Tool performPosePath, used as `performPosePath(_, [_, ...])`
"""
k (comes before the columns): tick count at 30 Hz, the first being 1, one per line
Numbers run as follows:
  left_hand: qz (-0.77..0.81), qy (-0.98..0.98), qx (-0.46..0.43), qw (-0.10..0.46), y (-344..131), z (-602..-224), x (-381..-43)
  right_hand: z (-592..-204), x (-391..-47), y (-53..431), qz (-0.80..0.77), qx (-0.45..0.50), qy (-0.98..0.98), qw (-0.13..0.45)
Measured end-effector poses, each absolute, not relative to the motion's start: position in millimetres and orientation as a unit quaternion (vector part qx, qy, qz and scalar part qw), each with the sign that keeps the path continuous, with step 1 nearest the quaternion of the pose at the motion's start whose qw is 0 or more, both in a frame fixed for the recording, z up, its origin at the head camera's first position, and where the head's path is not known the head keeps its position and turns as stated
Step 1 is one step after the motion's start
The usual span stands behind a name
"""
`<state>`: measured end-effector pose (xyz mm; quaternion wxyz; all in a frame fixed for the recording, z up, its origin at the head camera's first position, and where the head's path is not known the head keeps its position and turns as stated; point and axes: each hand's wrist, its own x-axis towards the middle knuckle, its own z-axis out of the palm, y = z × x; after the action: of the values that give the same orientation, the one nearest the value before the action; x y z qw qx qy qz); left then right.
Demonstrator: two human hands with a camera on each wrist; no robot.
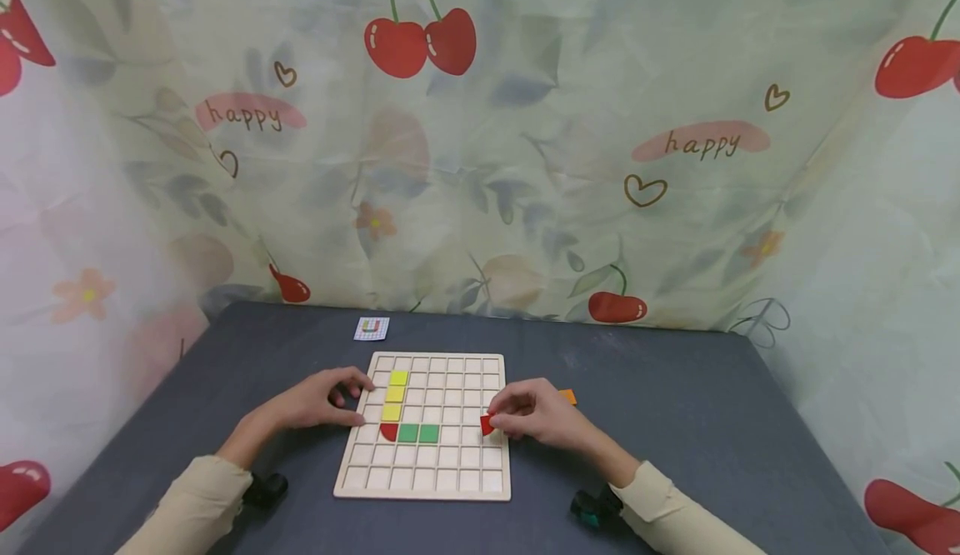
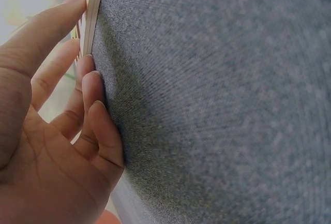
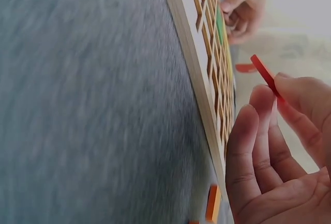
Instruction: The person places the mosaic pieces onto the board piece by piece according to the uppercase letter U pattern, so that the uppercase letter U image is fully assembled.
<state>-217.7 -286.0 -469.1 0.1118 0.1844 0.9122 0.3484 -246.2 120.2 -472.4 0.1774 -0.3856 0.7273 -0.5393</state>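
Note:
A wooden grid board (image 1: 423,497) lies on the table with square recesses across it. Toward its left, yellow square tiles (image 1: 393,394) form a column. Below them sits a red rounded-corner tile (image 1: 388,432), followed to the right by two green square tiles (image 1: 417,433). My left hand (image 1: 315,398) rests at the board's left edge, its thumb and fingertips touching the side. Over the right part of the board, my right hand (image 1: 543,413) pinches another red tile (image 3: 265,74) between thumb and fingers, tilted and raised above the grid.
Behind the board lies a small white card (image 1: 371,328) with a coloured grid pattern. An orange piece (image 1: 568,397) shows on the dark table (image 1: 675,422) beyond my right hand. Patterned cloth (image 1: 510,138) hangs behind the table and at both sides.

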Motion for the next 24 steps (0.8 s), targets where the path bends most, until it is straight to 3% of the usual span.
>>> performPosePath(24, [0.352,0.910,0.189,0.110,-286.2,-467.0,-216.0,-478.0,-234.9,67.6,-0.523,-0.344,0.756,0.192])
